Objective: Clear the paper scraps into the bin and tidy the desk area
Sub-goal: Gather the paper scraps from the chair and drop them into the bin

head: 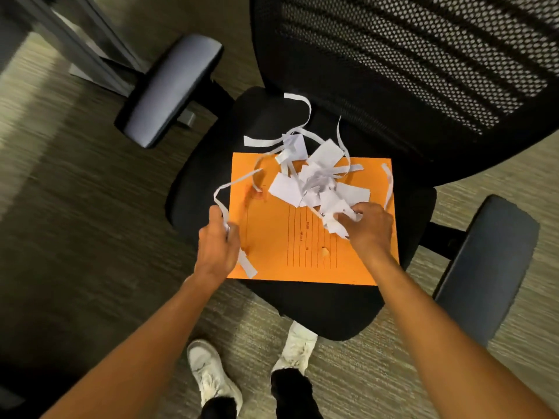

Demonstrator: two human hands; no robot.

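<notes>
Both of my white sneakers (211,373) are standing on the carpet (75,207) at the front edge of the office chair seat (317,306), and I am leaning over it with both arms stretched out. Lying flat on that seat is an orange envelope (302,261), its far edge toward the mesh backrest (408,62), and the paper scraps (314,176) are heaped on the envelope's far half, a few strips spilling past its far edge onto the black seat.

My hands are working apart. My left hand (216,246) is pinching a long white strip (230,189) at the envelope's left edge, with its loose end dangling below my fingers. My right hand (369,228) is curling round a clump of small pieces near the envelope's right edge; how many it has caught I cannot tell, as the view is blurring there.

I am judging these scraps to be nearly weightless, limp and apt to flutter or slip out of a loose grasp, so bunching them tight should be serving better than picking singly. The envelope looks stiff enough to act as a tray: taking hold of its left and right edges and bowing it slightly might be carrying the whole heap at once. No bin is showing in view.
</notes>
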